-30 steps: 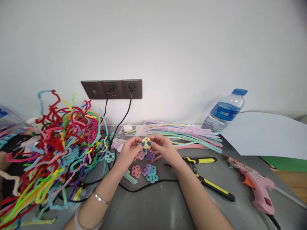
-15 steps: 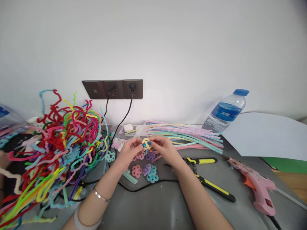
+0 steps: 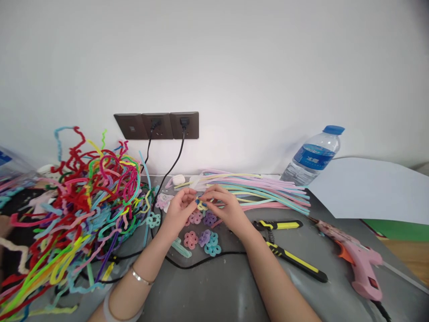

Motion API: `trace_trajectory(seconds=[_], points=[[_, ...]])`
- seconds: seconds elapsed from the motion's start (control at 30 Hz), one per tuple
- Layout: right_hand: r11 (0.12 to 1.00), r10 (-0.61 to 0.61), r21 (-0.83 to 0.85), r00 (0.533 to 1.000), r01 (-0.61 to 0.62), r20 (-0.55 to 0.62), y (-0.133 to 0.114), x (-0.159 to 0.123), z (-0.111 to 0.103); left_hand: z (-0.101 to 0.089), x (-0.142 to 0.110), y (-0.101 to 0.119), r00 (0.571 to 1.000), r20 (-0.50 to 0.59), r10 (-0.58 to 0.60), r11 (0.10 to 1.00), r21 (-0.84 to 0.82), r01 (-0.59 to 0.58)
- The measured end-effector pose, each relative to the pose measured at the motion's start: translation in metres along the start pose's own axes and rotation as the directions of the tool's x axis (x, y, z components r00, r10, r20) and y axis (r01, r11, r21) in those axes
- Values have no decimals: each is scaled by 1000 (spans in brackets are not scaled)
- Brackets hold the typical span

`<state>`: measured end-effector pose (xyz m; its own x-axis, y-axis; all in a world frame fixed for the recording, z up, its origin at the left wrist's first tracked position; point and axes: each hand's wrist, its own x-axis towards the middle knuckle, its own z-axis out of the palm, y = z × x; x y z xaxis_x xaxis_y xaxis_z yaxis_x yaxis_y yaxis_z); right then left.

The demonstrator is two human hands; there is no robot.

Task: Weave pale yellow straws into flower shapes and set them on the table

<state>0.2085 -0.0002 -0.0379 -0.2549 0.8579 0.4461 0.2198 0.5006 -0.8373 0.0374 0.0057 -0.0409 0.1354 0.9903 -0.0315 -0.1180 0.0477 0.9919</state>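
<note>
Between my fingertips is a small yellow pipe-cleaner flower (image 3: 201,206), partly covered by the fingers. My left hand (image 3: 182,210) pinches it from the left and my right hand (image 3: 225,209) from the right, both closed on it. Just below them on the grey table lie finished-looking looped flowers: a pink flower (image 3: 191,240), a purple flower (image 3: 204,238), a blue flower (image 3: 212,244) and another purple one (image 3: 210,218). A light blue flower (image 3: 153,219) lies left of my left wrist. Folded pale green pipe cleaners (image 3: 181,247) rest beneath my left hand.
A large tangle of colourful pipe cleaners (image 3: 97,201) covers the left side. Straight pastel pipe cleaners (image 3: 268,190) lie behind my hands. To the right are yellow-black pliers (image 3: 296,261), a pink glue gun (image 3: 360,264), a water bottle (image 3: 311,156) and white paper (image 3: 372,188). A black cable (image 3: 204,263) crosses the table.
The yellow flower has tipped from facing me to a flatter tilt, and my fingers have shifted around it, now covering more of it. Both hands stay in nearly the same place.
</note>
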Motion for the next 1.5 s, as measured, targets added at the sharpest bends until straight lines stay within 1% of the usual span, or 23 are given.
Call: trace_trajectory(seconds=[0.1, 0.17, 0.27, 0.4, 0.5, 0.6, 0.7, 0.8, 0.9, 1.03, 1.13, 1.2, 1.3, 1.4, 1.5], points=[[1000, -3, 7, 1000, 3, 12, 1, 0, 1, -1, 0, -3, 1000, 13, -16, 1000, 4, 16], [1000, -20, 4, 1000, 20, 10, 1, 0, 1, -1, 0, -4, 999, 13, -44, 998, -33, 45], [1000, -22, 13, 1000, 22, 9, -1, 0, 0, 3, -1, -2, 999, 6, -50, 993, -104, 50], [999, 10, 39, 1000, -9, -25, -5, 0, 2, 9, -4, 1, 999, -28, -32, 983, -183, 26], [995, 50, 88, 996, -44, -74, -5, 0, 6, 12, -5, 0, 997, -71, 13, 980, -198, -27], [976, 127, 188, 986, -105, -108, -2, 0, 11, 11, -6, -3, 989, -110, 95, 984, -139, -110], [934, 213, 309, 973, -178, -85, 1, 1, 12, 10, -6, -2, 974, -129, 185, 982, -23, -190], [871, 297, 419, 954, -258, -29, 1, 2, 10, 10, -6, 2, 965, -83, 248, 968, 45, -245], [812, 349, 490, 937, -317, 28, 0, 2, 6, 10, -6, 5, 963, -16, 267, 962, 56, -266], [770, 389, 489, 909, -410, 150, -1, 1, 1, 6, -6, 7, 963, 48, 266, 958, 103, -269], [761, 395, 488, 902, -427, 174, -1, 0, 0, 1, -3, 7, 951, 83, 299, 924, 222, -310], [767, 395, 481, 904, -423, 165, 0, 1, 0, -3, -1, 6, 949, 132, 287, 898, 307, -314], [801, 383, 435, 911, -410, 154, 0, 1, -1, -7, 1, 4, 967, 157, 199, 892, 379, -245], [836, 353, 397, 925, -378, 138, 0, 2, -1, -9, 1, 2, 984, 135, 119, 915, 369, -162], [847, 332, 390, 932, -361, 142, 2, 2, -2, -7, 1, 4, 987, 148, 59, 936, 336, -106]])
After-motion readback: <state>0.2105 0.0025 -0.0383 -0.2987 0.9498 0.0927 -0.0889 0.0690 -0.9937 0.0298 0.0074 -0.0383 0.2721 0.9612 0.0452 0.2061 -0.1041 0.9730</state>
